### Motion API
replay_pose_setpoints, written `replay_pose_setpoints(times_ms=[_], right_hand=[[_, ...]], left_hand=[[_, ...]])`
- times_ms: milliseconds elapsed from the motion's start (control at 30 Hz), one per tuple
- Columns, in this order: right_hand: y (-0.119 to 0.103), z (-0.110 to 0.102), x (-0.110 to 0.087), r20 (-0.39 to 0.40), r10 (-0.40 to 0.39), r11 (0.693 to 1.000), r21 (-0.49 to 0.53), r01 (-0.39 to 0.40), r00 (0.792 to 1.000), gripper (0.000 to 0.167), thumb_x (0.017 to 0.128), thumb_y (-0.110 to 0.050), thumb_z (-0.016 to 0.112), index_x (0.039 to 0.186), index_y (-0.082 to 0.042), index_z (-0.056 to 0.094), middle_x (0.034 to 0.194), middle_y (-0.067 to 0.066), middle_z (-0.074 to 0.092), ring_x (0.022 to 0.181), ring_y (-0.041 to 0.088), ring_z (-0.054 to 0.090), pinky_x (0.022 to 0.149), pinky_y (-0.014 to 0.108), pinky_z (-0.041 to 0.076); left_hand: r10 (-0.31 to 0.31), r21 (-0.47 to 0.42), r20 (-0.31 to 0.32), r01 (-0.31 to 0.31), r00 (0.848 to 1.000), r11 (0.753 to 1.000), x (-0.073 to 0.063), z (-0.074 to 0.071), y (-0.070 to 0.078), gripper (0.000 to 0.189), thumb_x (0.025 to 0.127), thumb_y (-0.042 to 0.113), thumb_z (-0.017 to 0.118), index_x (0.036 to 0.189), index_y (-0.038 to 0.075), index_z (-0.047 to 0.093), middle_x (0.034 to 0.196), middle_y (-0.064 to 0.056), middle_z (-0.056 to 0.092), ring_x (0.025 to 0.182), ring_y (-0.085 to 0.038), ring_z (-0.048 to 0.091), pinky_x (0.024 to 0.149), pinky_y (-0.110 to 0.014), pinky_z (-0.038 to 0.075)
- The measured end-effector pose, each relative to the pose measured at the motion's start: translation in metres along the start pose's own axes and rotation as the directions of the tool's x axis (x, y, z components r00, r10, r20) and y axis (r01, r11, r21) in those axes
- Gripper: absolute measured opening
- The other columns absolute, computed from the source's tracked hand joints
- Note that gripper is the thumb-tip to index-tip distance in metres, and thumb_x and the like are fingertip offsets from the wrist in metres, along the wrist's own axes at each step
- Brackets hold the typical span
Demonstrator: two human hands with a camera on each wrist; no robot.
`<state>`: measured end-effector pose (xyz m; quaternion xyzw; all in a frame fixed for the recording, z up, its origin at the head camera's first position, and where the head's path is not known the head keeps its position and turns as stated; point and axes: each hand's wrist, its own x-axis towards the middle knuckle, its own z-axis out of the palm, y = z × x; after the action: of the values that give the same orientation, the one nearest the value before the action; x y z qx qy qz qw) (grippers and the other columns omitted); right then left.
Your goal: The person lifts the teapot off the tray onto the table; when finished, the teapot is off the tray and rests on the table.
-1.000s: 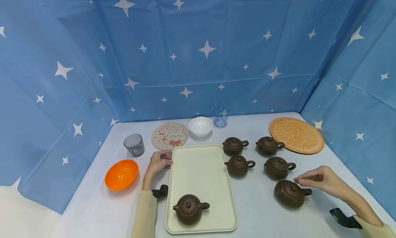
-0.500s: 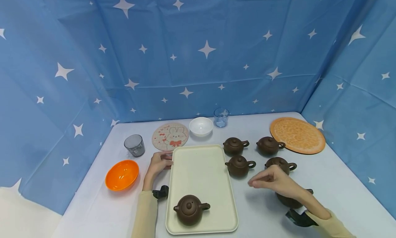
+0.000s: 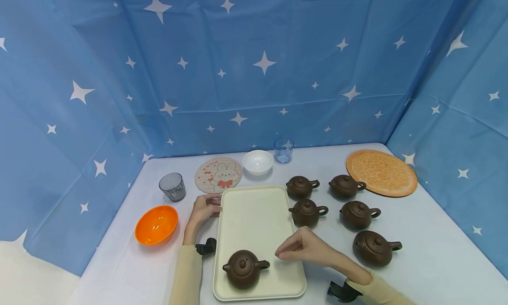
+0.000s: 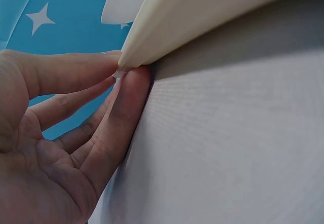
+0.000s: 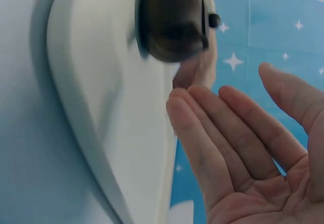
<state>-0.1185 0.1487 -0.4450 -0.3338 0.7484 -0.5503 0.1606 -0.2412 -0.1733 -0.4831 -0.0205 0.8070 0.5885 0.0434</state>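
Observation:
My left hand [image 3: 205, 208] is at the left edge of a cream tray [image 3: 254, 221]. The left wrist view shows its thumb and fingertips pinching the tray's rim [image 4: 152, 36]. On the near part of the tray stands a dark brown teapot [image 3: 243, 269], its handle pointing right. Just right of that handle, my right hand [image 3: 303, 247] hovers over the tray's right side. In the right wrist view its fingers [image 5: 243, 127] are extended and the thumb is apart, with nothing between them. The teapot [image 5: 172, 21] appears blurred beyond the fingertips there.
Right of the tray stand several more brown teapots, including the nearest one [image 3: 375, 248]. An orange bowl [image 3: 156, 225] and a grey glass [image 3: 173, 186] are at left. A rabbit mat [image 3: 218, 175], white bowl [image 3: 258, 162], blue glass [image 3: 283, 150] and round orange mat [image 3: 381, 172] lie behind.
My right hand has moved left from beside the nearest right-hand teapot, across the table, to over the tray near its teapot. The left hand and the tray stay where they were.

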Motion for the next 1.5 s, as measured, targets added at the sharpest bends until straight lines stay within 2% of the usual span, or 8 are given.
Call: replay_pose_setpoints(times_ms=[267,600,967,1500], right_hand=[[0.001,0.018,0.008,0.027,0.005,0.999,0.043,-0.006,1.000,0.023,0.085,-0.016,0.071,0.095,0.005,0.074,0.089,0.014,0.074,0.081,0.007,0.070,0.069,0.025,0.060],[0.006,0.031,0.019,0.035,-0.042,0.998,0.042,0.041,0.999,0.023,0.086,-0.016,0.071,0.096,0.004,0.074,0.089,0.012,0.074,0.080,0.009,0.070,0.069,0.026,0.060],[0.003,0.041,0.022,-0.020,-0.029,0.999,0.018,0.029,0.999,0.022,0.083,-0.013,0.074,0.094,0.006,0.074,0.087,0.014,0.074,0.076,0.007,0.070,0.066,0.024,0.059],[0.002,0.048,0.023,-0.070,0.028,0.999,-0.015,-0.029,0.997,0.016,0.081,-0.010,0.075,0.088,0.004,0.075,0.083,0.010,0.074,0.072,0.002,0.069,0.066,0.020,0.058]], left_hand=[[-0.002,-0.018,0.002,0.002,1.000,1.000,0.001,0.001,0.000,0.044,0.075,-0.009,0.067,0.119,-0.005,0.064,0.096,-0.023,0.068,0.071,-0.022,0.069,0.064,-0.035,0.061],[-0.008,0.000,-0.013,0.008,1.000,1.000,0.000,0.001,0.001,0.044,0.076,-0.008,0.067,0.119,-0.003,0.064,0.097,-0.020,0.068,0.071,-0.020,0.069,0.063,-0.033,0.061],[-0.012,-0.002,-0.016,0.012,1.000,1.000,-0.001,0.001,0.001,0.043,0.077,-0.008,0.066,0.119,-0.002,0.065,0.096,-0.020,0.068,0.069,-0.020,0.069,0.063,-0.033,0.061],[-0.008,-0.014,-0.011,0.008,1.000,1.000,-0.002,0.001,0.002,0.044,0.076,-0.008,0.067,0.119,-0.004,0.064,0.096,-0.020,0.067,0.071,-0.020,0.069,0.064,-0.034,0.061]])
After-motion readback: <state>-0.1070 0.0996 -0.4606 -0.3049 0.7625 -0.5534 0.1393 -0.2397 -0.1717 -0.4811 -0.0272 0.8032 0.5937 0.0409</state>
